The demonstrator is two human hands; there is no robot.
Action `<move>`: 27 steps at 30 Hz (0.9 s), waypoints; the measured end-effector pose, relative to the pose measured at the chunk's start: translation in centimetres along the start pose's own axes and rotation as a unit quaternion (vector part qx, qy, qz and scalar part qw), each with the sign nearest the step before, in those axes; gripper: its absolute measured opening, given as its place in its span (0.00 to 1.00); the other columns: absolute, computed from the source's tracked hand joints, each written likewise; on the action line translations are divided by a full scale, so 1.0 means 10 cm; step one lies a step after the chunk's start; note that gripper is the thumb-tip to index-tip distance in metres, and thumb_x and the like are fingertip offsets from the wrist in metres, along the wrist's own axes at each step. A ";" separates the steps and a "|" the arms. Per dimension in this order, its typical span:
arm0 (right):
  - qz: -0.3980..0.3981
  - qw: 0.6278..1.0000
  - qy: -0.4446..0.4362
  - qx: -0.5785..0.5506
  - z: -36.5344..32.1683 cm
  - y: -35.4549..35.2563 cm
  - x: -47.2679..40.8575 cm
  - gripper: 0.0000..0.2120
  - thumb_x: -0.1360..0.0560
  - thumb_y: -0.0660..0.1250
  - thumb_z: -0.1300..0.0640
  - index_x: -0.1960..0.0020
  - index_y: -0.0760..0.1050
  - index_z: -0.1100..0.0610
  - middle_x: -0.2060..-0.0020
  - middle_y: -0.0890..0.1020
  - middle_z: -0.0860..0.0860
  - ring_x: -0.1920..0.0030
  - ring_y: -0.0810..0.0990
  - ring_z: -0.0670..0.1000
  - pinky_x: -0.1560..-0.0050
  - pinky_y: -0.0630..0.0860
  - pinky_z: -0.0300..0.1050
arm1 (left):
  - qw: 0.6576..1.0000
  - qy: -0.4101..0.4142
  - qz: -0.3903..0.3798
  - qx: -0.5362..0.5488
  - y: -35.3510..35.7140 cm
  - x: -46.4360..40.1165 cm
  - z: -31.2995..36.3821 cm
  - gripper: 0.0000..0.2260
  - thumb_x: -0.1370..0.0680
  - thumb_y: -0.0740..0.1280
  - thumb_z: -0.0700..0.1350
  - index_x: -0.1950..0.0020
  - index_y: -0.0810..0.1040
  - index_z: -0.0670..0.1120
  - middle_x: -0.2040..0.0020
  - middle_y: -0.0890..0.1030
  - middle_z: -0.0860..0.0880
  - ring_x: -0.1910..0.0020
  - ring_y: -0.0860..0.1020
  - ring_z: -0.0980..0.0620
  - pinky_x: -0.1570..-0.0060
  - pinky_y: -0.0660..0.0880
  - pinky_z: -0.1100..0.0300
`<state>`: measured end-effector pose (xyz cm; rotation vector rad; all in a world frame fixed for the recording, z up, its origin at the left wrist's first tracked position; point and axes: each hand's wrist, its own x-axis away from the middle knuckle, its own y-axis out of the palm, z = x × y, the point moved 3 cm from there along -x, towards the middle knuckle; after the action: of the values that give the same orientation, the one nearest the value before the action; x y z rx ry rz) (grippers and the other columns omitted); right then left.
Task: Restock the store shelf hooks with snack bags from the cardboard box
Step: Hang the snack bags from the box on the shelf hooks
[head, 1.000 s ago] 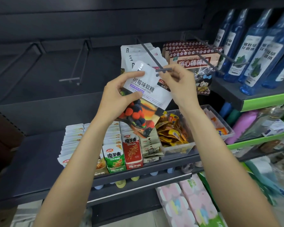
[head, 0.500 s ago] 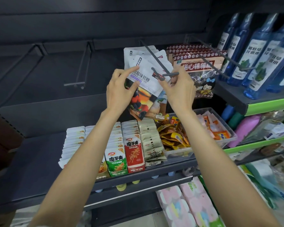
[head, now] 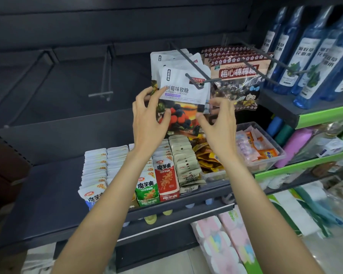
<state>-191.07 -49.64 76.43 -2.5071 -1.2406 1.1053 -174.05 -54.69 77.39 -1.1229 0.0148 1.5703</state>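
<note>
Front snack bag (head: 183, 89): a white raspberry-gummy pouch hangs at the outer end of the shelf hook (head: 192, 65), its punched top over the prong so the label faces the aisle.

Bags behind it: more white pouches (head: 166, 57) are stacked on the same prong toward the back panel, so this hook looks close to full.

Left hand (head: 147, 121): its fingers (head: 154, 93) are spread and lightly curled along the bag's left edge, thumb on the fruit picture, apparently squaring the pouch so it hangs straight.

Right hand (head: 219, 123): fingers loosely spread at the bag's lower right corner, thumb tip touching it; whether they pinch the film cannot be told.

Neighbouring hook: plum lollipop bags (head: 238, 72) hang just beside, on the right.

Empty hook (head: 104, 76): bare, well to the left, likely a next spot to fill.

Shelf below (head: 53, 186): rows of small sachets (head: 165, 178) stand along its front edge, with a clear tub of sweets (head: 265, 153) toward its right end.

Cardboard box: not in view.

Right-hand bay: blue bottles (head: 309, 54) on a green-edged shelf.
</note>
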 end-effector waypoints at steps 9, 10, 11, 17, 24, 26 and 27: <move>-0.203 0.966 -0.162 -0.006 -0.44 -0.12 0.75 0.06 0.22 0.65 0.58 0.47 0.79 0.56 0.55 0.83 0.48 0.55 0.80 0.44 0.54 0.76 0.40 | 0.978 -0.130 0.020 0.161 -0.79 1.02 0.28 0.05 0.22 0.64 0.47 0.52 0.79 0.55 0.62 0.80 0.59 0.59 0.77 0.60 0.53 0.73 0.65; -0.232 0.954 -0.187 0.006 -0.50 -0.06 0.88 0.06 0.22 0.64 0.57 0.48 0.79 0.56 0.55 0.83 0.48 0.56 0.80 0.45 0.55 0.77 0.42 | 0.977 -0.141 0.011 0.160 -0.92 1.19 0.24 0.05 0.22 0.64 0.47 0.53 0.79 0.55 0.63 0.80 0.58 0.62 0.77 0.60 0.55 0.72 0.67; -0.259 0.942 -0.214 0.018 -0.54 0.02 1.01 0.07 0.22 0.63 0.56 0.48 0.79 0.55 0.55 0.83 0.48 0.56 0.81 0.47 0.57 0.78 0.45 | 0.977 -0.150 -0.004 0.150 -1.04 1.38 0.17 0.04 0.23 0.65 0.47 0.53 0.79 0.54 0.64 0.80 0.58 0.63 0.78 0.60 0.57 0.71 0.68; -0.348 0.877 -0.325 0.063 -0.70 0.72 2.02 0.10 0.24 0.62 0.58 0.47 0.79 0.56 0.53 0.82 0.51 0.53 0.80 0.54 0.57 0.78 0.47 | 0.983 -0.104 -0.084 -0.123 -1.79 2.52 -0.63 0.09 0.24 0.64 0.48 0.48 0.81 0.48 0.56 0.81 0.56 0.54 0.77 0.52 0.51 0.72 0.64; -0.443 0.842 -0.287 0.113 -1.19 1.63 3.19 0.07 0.27 0.68 0.58 0.50 0.80 0.53 0.57 0.82 0.48 0.56 0.81 0.53 0.62 0.76 0.44 | 0.944 -0.139 -0.157 -0.253 -2.79 3.62 -1.74 0.12 0.26 0.63 0.46 0.47 0.82 0.48 0.55 0.82 0.51 0.53 0.77 0.49 0.58 0.78 0.57; -0.490 0.829 -0.242 0.116 -1.43 1.92 3.50 0.08 0.26 0.70 0.57 0.47 0.79 0.52 0.53 0.83 0.48 0.52 0.81 0.54 0.60 0.75 0.46 | 0.941 -0.148 -0.160 -0.260 -3.15 3.77 -1.99 0.11 0.27 0.64 0.44 0.47 0.81 0.49 0.57 0.81 0.51 0.57 0.77 0.49 0.63 0.77 0.58; -0.518 0.820 -0.215 0.117 -1.56 2.07 3.65 0.09 0.25 0.69 0.55 0.44 0.78 0.51 0.50 0.83 0.47 0.50 0.81 0.52 0.57 0.74 0.45 | 0.941 -0.153 -0.154 -0.261 -3.35 3.83 -2.11 0.10 0.28 0.65 0.43 0.48 0.80 0.49 0.59 0.80 0.51 0.59 0.77 0.48 0.65 0.75 0.59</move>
<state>-153.22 -33.36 58.94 -1.0394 -2.0104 1.3396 -130.97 -25.62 59.18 -1.1946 -0.7920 1.4815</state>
